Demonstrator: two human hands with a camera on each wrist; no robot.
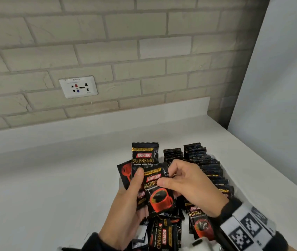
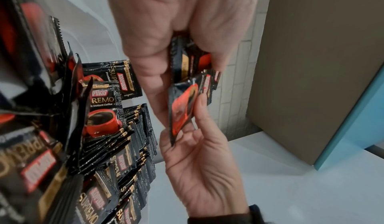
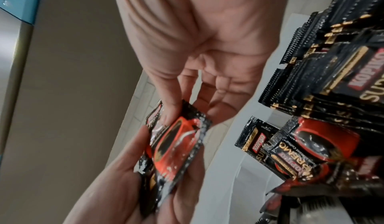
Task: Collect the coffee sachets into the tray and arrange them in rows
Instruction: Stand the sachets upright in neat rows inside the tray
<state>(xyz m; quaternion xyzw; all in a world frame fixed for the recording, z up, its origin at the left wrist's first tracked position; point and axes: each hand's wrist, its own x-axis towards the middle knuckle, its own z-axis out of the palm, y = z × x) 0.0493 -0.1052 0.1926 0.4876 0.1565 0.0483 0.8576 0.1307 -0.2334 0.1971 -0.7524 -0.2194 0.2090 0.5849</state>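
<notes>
My left hand (image 1: pixel 136 182) grips a small fan of black-and-red Kopiko coffee sachets (image 1: pixel 145 156), held upright above the counter. My right hand (image 1: pixel 165 176) pinches the front sachet (image 1: pixel 159 196) of that fan between thumb and fingers; the same sachet (image 3: pixel 176 145) fills the middle of the right wrist view. Just right of my hands, rows of standing sachets (image 1: pixel 207 167) fill the white tray (image 3: pixel 255 165). Several loose sachets (image 1: pixel 162 234) lie jumbled at the tray's near end, below my hands. The left wrist view shows the held sachets (image 2: pixel 187 60) edge-on.
The white counter (image 1: pixel 53 187) stretches left and ahead. Behind it rises a brick-pattern wall with a socket plate (image 1: pixel 78 86). A tall pale panel (image 1: pixel 280 87) closes off the right side beyond the tray.
</notes>
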